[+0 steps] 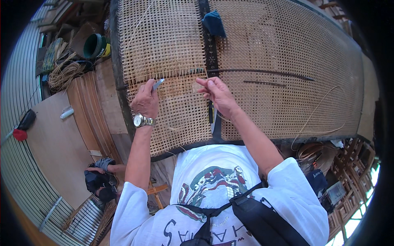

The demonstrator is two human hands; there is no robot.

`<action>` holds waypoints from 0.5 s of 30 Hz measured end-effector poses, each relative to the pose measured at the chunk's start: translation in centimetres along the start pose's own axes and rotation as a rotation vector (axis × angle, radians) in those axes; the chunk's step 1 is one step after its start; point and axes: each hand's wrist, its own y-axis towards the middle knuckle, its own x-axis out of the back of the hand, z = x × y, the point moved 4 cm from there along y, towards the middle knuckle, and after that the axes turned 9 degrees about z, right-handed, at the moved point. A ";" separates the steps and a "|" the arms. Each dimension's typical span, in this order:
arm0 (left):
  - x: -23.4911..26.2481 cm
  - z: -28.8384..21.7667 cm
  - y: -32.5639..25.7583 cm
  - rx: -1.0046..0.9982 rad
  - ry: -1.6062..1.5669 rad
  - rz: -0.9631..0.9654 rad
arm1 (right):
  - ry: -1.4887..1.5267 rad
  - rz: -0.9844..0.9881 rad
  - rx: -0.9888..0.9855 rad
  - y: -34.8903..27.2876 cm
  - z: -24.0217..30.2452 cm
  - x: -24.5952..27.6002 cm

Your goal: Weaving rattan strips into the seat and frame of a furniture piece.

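Note:
A large woven cane panel point(176, 45) in a dark frame lies in front of me. On its left section my left hand point(145, 100), wearing a metal watch, is closed round a small tool with a flat, pale metal tip point(158, 84). The tip points up and right over the weave, beside a darker cross strip. My right hand point(219, 95) hovers at the dark middle bar point(211, 53), thumb and fingers drawn together; whatever they pinch, if anything, is too small to make out. Below it lies a knife with a black and yellow handle point(211, 113).
A blue cloth point(214, 23) rests on the middle bar. One long dark rod point(266, 72) and a short one point(264, 83) lie on the right section. Loose cane strands point(65, 76) and a green bucket point(95, 46) stand at far left. Another person point(102, 176) is at lower left.

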 end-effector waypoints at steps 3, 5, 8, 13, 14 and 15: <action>-0.6 -1.8 -0.8 -0.052 0.017 0.136 | -0.355 0.011 -0.056 0.0 0.4 -0.4; -1.5 -4.2 -1.8 -0.070 0.034 0.290 | -0.599 0.027 0.019 0.0 1.7 -0.3; -2.8 -6.6 -2.3 -0.094 0.175 0.543 | -0.728 0.087 0.204 0.6 2.2 0.5; -4.7 -5.8 -1.9 -0.056 0.110 0.511 | -0.692 0.236 0.154 2.3 1.0 -1.2; -4.9 -5.8 -1.9 -0.059 0.120 0.511 | -0.653 0.254 0.145 2.7 0.2 -1.0; -4.9 -5.9 -1.8 -0.056 0.122 0.512 | -0.821 0.224 0.151 2.8 0.5 -1.4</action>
